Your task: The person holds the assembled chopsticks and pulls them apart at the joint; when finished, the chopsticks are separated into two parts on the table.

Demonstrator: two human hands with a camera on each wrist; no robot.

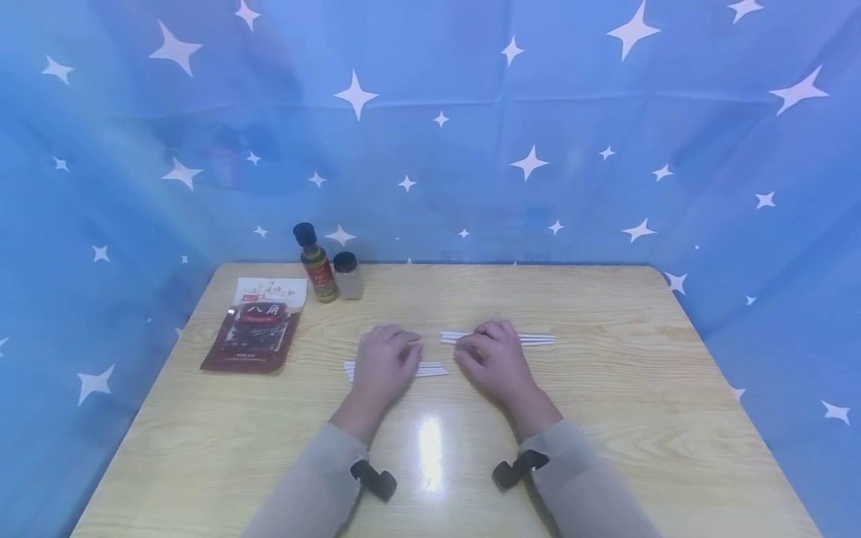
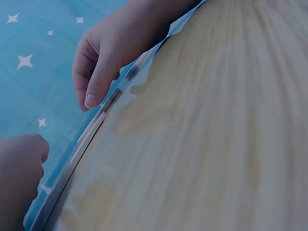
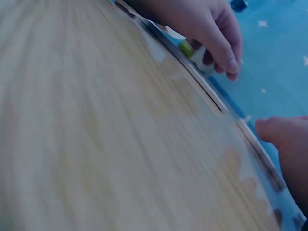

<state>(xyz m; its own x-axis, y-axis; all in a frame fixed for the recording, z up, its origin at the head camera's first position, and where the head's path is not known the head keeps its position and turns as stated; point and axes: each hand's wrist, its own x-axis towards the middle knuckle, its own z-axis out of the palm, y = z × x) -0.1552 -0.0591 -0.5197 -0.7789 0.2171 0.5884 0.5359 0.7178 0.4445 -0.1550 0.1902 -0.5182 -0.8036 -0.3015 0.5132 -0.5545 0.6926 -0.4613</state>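
Observation:
Two groups of thin white sticks lie flat on the wooden table (image 1: 659,373). My left hand (image 1: 385,366) is over the left group (image 1: 430,369), covering its middle, with relaxed, bent fingers. Farther back and to the right, the other group (image 1: 538,340) passes behind my right hand (image 1: 496,360), whose fingers hang loosely bent. Neither hand visibly grips a stick; contact is unclear. The left wrist view has my right hand (image 2: 113,50) at the top and my left hand (image 2: 20,173) at the left edge. In the right wrist view, my left hand (image 3: 207,29) appears above my right hand (image 3: 293,154).
At the back left stand a dark-capped bottle (image 1: 319,273) with a red label and a small black-lidded jar (image 1: 349,282). A dark red and white packet (image 1: 255,332) lies left of them. Behind the table hangs a blue star-patterned cloth (image 1: 457,179).

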